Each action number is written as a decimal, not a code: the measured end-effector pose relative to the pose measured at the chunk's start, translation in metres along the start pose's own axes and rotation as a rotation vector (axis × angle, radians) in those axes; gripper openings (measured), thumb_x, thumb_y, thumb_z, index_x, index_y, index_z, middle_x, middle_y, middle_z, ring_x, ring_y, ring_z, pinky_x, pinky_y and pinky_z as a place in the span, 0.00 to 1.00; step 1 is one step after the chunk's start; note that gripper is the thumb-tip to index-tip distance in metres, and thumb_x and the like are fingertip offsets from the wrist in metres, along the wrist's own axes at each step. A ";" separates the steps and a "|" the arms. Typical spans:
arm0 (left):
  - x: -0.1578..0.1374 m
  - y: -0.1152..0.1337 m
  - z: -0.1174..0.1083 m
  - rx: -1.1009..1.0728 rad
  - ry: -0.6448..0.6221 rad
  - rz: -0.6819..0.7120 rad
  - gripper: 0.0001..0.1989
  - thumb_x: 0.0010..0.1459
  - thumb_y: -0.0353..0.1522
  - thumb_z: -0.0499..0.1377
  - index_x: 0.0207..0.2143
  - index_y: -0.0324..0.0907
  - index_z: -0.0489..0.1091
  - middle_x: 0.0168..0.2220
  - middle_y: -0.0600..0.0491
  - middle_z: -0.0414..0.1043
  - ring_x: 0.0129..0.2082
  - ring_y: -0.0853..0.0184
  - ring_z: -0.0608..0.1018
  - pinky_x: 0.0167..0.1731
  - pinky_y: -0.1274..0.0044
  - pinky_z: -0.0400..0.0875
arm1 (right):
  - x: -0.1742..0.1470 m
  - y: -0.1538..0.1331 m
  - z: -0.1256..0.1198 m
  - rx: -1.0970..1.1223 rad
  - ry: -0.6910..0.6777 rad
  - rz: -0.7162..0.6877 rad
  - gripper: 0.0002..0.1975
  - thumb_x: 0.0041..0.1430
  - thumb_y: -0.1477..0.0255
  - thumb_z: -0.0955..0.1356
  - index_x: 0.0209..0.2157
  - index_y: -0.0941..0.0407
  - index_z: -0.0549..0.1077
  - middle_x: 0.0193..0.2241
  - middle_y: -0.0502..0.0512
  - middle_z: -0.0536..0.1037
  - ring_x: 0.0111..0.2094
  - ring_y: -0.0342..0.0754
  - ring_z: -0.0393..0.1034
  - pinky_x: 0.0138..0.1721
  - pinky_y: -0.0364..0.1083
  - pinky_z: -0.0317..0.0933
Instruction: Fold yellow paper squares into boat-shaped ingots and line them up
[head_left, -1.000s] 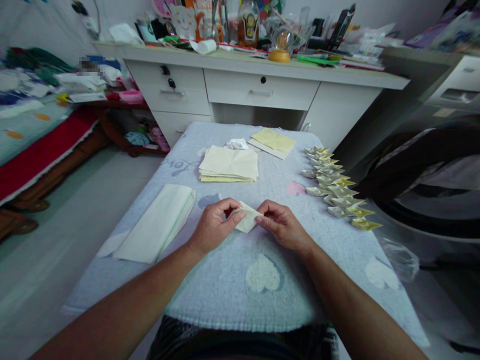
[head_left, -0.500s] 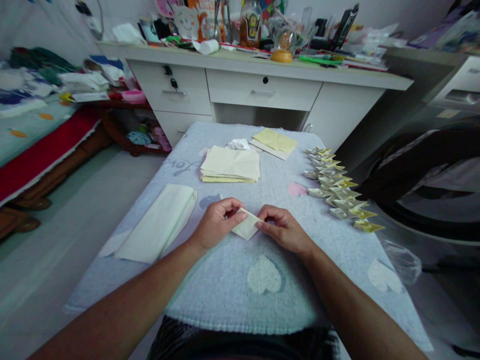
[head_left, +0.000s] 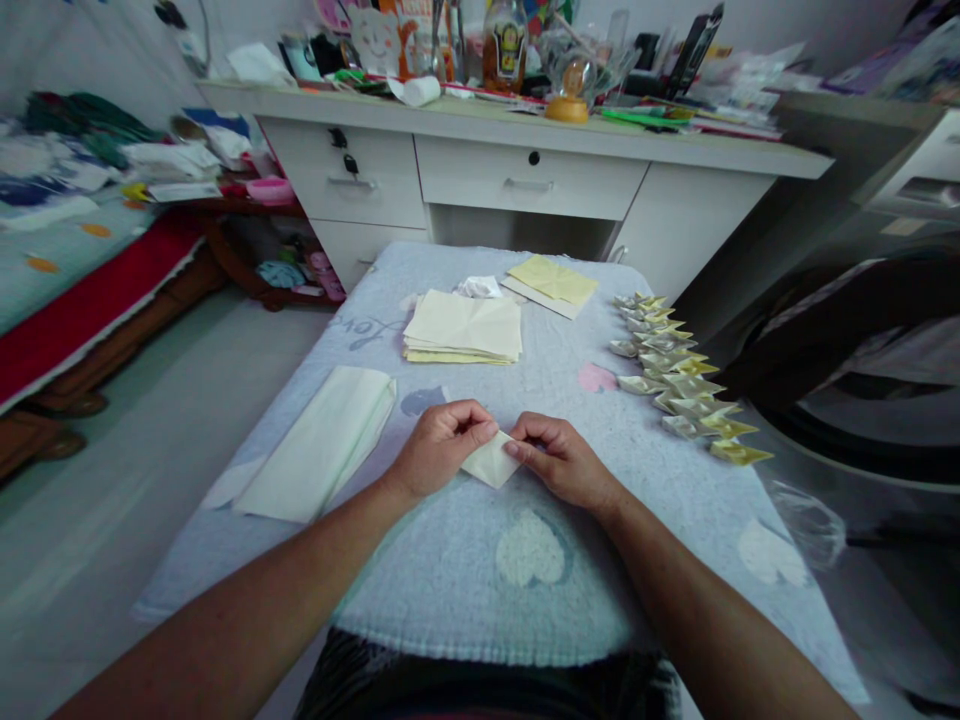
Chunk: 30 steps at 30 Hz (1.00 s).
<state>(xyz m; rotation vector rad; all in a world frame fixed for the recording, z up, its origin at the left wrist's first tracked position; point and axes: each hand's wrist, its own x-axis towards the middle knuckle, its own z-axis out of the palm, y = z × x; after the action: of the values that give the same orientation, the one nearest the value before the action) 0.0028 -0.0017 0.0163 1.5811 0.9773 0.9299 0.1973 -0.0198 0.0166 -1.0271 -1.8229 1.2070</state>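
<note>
Your left hand [head_left: 444, 448] and right hand [head_left: 561, 458] each have their grip pinched on the folded paper [head_left: 492, 464] at frame centre, seemingly part-made; finished-looking paper boats [head_left: 694, 386] line the right, while the sheet stack [head_left: 461, 325], upper centre, lies unshaped.

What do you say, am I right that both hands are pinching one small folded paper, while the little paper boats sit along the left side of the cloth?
Not quite: the head view shows the little paper boats along the right side of the cloth. The left hand and right hand are indeed both pinching one small folded paper.
</note>
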 end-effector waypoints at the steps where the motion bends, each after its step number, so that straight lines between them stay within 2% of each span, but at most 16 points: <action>1: 0.000 0.000 0.000 0.016 0.010 0.006 0.13 0.57 0.38 0.59 0.26 0.38 0.69 0.22 0.57 0.66 0.22 0.73 0.66 0.22 0.82 0.61 | 0.000 0.000 0.001 0.011 0.001 0.003 0.16 0.62 0.59 0.66 0.28 0.56 0.71 0.25 0.48 0.68 0.28 0.42 0.62 0.32 0.42 0.57; 6: 0.000 0.000 0.002 0.026 0.021 0.013 0.13 0.57 0.39 0.59 0.25 0.38 0.69 0.22 0.57 0.66 0.22 0.74 0.66 0.22 0.82 0.61 | 0.000 -0.001 0.003 0.045 0.015 0.026 0.15 0.60 0.59 0.67 0.30 0.56 0.71 0.26 0.49 0.69 0.29 0.43 0.62 0.32 0.43 0.57; 11: 0.002 -0.003 0.005 -0.079 -0.032 -0.069 0.12 0.54 0.39 0.62 0.33 0.39 0.68 0.26 0.57 0.69 0.24 0.73 0.70 0.24 0.81 0.63 | 0.001 0.003 0.001 0.133 0.076 0.066 0.16 0.60 0.59 0.67 0.27 0.57 0.69 0.23 0.47 0.67 0.26 0.42 0.59 0.29 0.42 0.54; 15: 0.001 -0.004 0.004 0.039 -0.024 -0.082 0.13 0.53 0.39 0.63 0.27 0.38 0.67 0.23 0.57 0.66 0.23 0.73 0.68 0.23 0.81 0.61 | 0.002 0.004 0.002 0.222 0.089 0.087 0.15 0.58 0.58 0.69 0.29 0.56 0.69 0.23 0.47 0.66 0.26 0.42 0.59 0.29 0.42 0.54; 18: 0.000 -0.003 0.004 0.094 -0.035 -0.086 0.15 0.52 0.40 0.63 0.25 0.38 0.67 0.21 0.58 0.63 0.22 0.74 0.65 0.21 0.82 0.57 | 0.002 0.002 0.004 0.267 0.084 0.083 0.15 0.56 0.58 0.70 0.35 0.55 0.69 0.25 0.47 0.66 0.27 0.42 0.60 0.30 0.42 0.56; 22: 0.000 0.000 0.009 0.135 -0.059 -0.083 0.17 0.51 0.42 0.64 0.22 0.38 0.67 0.19 0.59 0.59 0.21 0.75 0.61 0.20 0.82 0.53 | 0.003 0.001 0.006 0.138 0.168 -0.015 0.19 0.53 0.60 0.72 0.43 0.54 0.69 0.33 0.50 0.67 0.35 0.44 0.62 0.36 0.43 0.59; 25: 0.000 0.000 0.010 0.168 -0.067 -0.070 0.17 0.52 0.41 0.63 0.22 0.38 0.66 0.20 0.60 0.60 0.21 0.75 0.61 0.21 0.82 0.53 | 0.004 0.000 0.004 0.023 0.143 -0.063 0.12 0.57 0.62 0.70 0.35 0.56 0.71 0.31 0.50 0.68 0.34 0.44 0.62 0.37 0.43 0.58; 27: 0.000 0.000 0.009 0.197 -0.065 -0.065 0.16 0.52 0.40 0.63 0.23 0.38 0.67 0.21 0.60 0.60 0.22 0.75 0.62 0.22 0.82 0.54 | 0.004 0.000 0.002 0.024 0.117 -0.041 0.13 0.60 0.61 0.68 0.28 0.56 0.71 0.27 0.49 0.67 0.30 0.43 0.62 0.33 0.43 0.56; 30: 0.000 0.000 0.004 0.184 -0.101 -0.079 0.15 0.55 0.41 0.60 0.26 0.37 0.70 0.22 0.59 0.63 0.23 0.74 0.64 0.23 0.81 0.56 | 0.004 0.001 -0.001 0.129 0.157 0.027 0.15 0.58 0.60 0.69 0.26 0.56 0.69 0.24 0.47 0.66 0.26 0.41 0.60 0.29 0.42 0.54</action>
<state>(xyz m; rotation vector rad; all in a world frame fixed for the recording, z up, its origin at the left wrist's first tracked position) 0.0067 -0.0033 0.0155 1.7127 1.0704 0.7158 0.1962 -0.0158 0.0167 -1.0460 -1.5946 1.2082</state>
